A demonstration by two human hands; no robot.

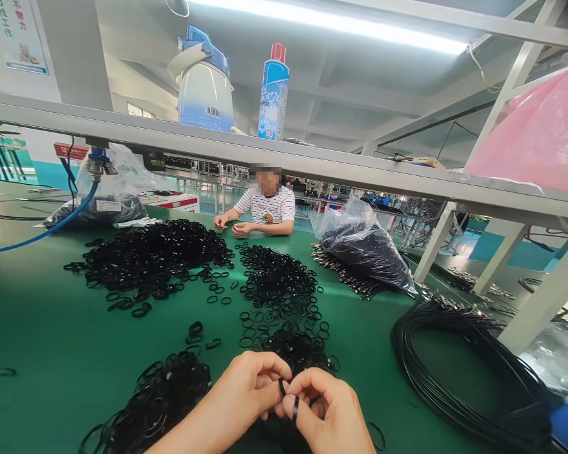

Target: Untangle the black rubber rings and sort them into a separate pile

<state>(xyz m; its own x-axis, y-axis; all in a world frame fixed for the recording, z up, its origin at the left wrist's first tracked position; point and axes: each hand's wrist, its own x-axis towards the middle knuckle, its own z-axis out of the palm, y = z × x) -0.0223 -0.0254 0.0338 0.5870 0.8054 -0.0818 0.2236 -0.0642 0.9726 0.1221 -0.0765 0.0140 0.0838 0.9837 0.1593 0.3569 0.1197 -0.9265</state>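
My left hand (246,391) and my right hand (326,410) meet at the bottom centre of the view, fingers pinched together on a small black rubber ring (288,398) held between them. Just beyond my fingers lies a heap of black rings (298,347) on the green table (42,334). Another loose heap of rings (161,397) lies left of my left hand.
A big pile of black rings (156,252) and a smaller one (277,277) sit farther back. A coil of black cable (459,378) lies at right. A plastic bag of dark parts (364,246) stands behind. Across the table a person in a striped shirt (267,211) works. A shelf (265,154) carries a spray can (273,91).
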